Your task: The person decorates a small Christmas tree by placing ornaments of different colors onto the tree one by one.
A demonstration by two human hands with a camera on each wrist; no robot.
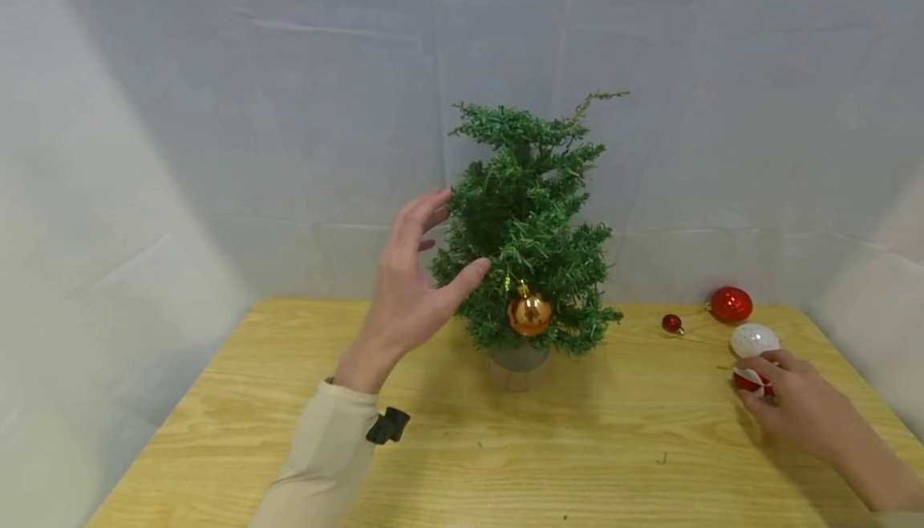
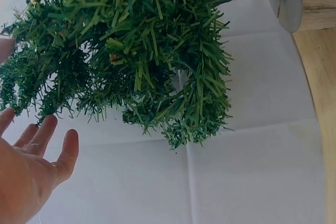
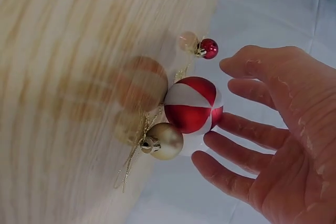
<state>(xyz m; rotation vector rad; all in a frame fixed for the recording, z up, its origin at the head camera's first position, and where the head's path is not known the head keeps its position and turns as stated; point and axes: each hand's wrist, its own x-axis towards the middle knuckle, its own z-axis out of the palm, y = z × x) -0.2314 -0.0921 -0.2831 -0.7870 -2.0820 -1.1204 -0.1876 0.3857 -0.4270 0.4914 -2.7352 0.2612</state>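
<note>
A small green Christmas tree (image 1: 527, 215) stands on the table with a shiny copper bauble (image 1: 529, 314) hanging at its lower front. My left hand (image 1: 415, 291) is raised at the tree's left side, fingers spread, fingertips right by the branches (image 2: 142, 51). At the right, my right hand (image 1: 801, 400) reaches over a red-and-white striped bauble (image 3: 193, 105). Its fingers are loosely spread, with the fingertips at the bauble's side. Beside that bauble lies a small gold bauble (image 3: 165, 141) with a gold string, hidden behind the hand in the head view.
A white bauble (image 1: 755, 339), a red bauble (image 1: 731, 304) and a small dark red bauble (image 1: 672, 323) lie on the right of the wooden table (image 1: 613, 448). A pale sheet (image 1: 325, 111) hangs close behind the table. The tree's top twig (image 1: 606, 95) bends right.
</note>
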